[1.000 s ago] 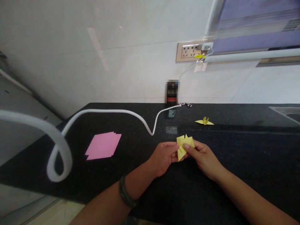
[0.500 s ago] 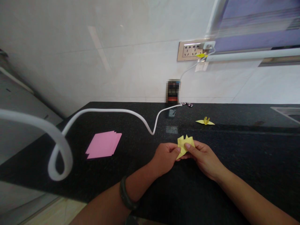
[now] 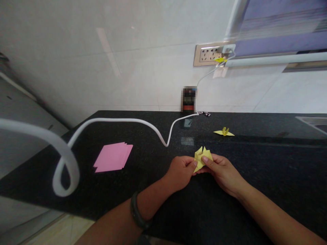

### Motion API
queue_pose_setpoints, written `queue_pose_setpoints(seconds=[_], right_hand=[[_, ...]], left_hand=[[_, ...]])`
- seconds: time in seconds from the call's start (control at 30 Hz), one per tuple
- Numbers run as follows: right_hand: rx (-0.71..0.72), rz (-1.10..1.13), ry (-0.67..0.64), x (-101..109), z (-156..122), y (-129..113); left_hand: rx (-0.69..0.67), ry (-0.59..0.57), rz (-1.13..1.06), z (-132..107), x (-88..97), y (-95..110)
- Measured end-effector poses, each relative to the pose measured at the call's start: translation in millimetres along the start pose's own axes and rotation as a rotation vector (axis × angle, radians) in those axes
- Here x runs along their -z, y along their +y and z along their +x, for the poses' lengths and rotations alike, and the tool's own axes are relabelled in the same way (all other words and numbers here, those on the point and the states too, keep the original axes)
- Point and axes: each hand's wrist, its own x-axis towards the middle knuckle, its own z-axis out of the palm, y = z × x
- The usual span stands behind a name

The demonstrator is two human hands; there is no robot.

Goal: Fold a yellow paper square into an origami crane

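A partly folded yellow paper piece with pointed tips is held just above the black counter. My left hand pinches its lower left edge, thumb on top. My right hand pinches its right side, thumb pressed on the paper. Both hands are closed on it. A dark band circles my left wrist.
A finished yellow folded figure lies farther back on the counter. A stack of pink paper sheets lies to the left. A white cable loops across the counter to a small device against the wall. A wall socket strip and a sink edge are at the right.
The yellow paper has been folded tighter; its lower point, seen below the fingers earlier, is now tucked between the hands. Hands stay in nearly the same place.
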Motion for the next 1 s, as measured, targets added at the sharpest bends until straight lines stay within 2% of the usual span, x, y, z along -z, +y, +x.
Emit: queue_pose_setpoints(seconds=[0.3,0.43,0.57,0.67,0.87,1.0], right_hand=[[-0.011,0.011,-0.020,-0.4,0.2,-0.5],[0.006,-0.112,0.006,2.5,-0.2,1.1],[0.188,-0.383,0.031,5.9,-1.3,-2.6],[0.366,-0.618,0.015,6.6,-3.1,-6.5],[0.552,-0.890,-0.071,7.9,-8.1,-8.1],[0.604,-0.944,-0.107,10.7,-10.6,-11.3]], left_hand=[[-0.001,-0.003,0.012,-2.7,1.2,4.4],[0.088,-0.003,-0.211,0.1,-0.9,3.4],[0.222,-0.047,-0.589,3.5,-0.7,6.3],[0.273,-0.077,-0.767,4.4,1.5,7.1],[0.260,-0.097,-0.809,2.4,2.8,6.4],[0.271,-0.105,-0.801,0.8,2.4,8.9]])
